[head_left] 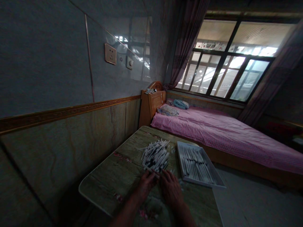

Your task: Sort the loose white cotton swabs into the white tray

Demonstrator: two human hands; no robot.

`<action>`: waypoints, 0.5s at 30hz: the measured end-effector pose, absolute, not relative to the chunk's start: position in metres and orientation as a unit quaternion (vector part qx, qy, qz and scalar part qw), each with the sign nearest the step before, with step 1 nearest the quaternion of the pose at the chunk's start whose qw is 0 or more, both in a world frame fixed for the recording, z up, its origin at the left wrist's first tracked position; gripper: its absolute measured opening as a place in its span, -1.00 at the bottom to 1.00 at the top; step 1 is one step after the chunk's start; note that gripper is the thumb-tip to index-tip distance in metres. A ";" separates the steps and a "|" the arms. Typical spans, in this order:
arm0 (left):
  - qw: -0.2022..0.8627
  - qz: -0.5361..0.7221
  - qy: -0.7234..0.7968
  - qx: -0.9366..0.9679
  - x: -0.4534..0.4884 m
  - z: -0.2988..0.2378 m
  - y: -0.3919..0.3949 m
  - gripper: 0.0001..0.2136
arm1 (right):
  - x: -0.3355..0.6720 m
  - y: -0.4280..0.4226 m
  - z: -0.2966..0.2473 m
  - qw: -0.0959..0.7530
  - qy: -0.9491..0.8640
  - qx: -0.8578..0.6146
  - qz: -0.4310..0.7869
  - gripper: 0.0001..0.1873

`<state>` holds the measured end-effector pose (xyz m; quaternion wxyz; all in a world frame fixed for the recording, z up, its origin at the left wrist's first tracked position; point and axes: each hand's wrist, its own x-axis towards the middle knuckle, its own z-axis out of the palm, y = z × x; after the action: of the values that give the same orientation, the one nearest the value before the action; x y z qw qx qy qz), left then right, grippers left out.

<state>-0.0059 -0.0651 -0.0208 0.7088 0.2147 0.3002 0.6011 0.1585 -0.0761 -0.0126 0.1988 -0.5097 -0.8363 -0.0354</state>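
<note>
White sticks [155, 156] touch the half-open left hand [146, 186]; open right hand [170, 189] lies just beside.

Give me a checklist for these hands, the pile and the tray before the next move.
1. Left hand at the loose pile of white sticks: touching its near edge; grip: cannot tell.
2. Right hand beside the pile, apparently empty: ok.
3. Sticks in the white tray lying side by side in rows: ok.
4. Sticks in the pile lined up: not ok, they cross at all angles.
5. Wood-patterned table free of strays: not ok, a few lie outside the pile.
6. Room left in the tray: cannot tell.
</note>
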 end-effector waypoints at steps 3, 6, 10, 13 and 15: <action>0.709 0.607 0.294 0.205 -0.008 -0.021 -0.066 -0.64 | 0.157 -0.077 -0.010 0.188 -0.855 -0.484 -0.017 -0.60; 0.712 0.613 0.291 0.181 -0.008 -0.021 -0.067 -0.63 | 0.158 -0.076 -0.011 0.200 -0.850 -0.488 0.003 -0.68; 0.708 0.622 0.292 0.163 -0.009 -0.019 -0.068 -0.65 | 0.162 -0.076 -0.015 0.221 -0.834 -0.506 -0.003 -0.75; 0.709 0.624 0.288 0.155 -0.009 -0.015 -0.069 -0.65 | 0.163 -0.078 -0.012 0.217 -0.817 -0.533 -0.018 -0.81; 0.710 0.624 0.291 0.147 -0.010 -0.014 -0.070 -0.65 | 0.161 -0.078 -0.007 0.193 -0.797 -0.571 -0.030 -0.82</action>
<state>-0.0096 -0.0700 -0.0137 0.7100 0.1474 0.2912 0.6240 0.1614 -0.0783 -0.0073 0.1927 -0.5713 -0.7972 -0.0304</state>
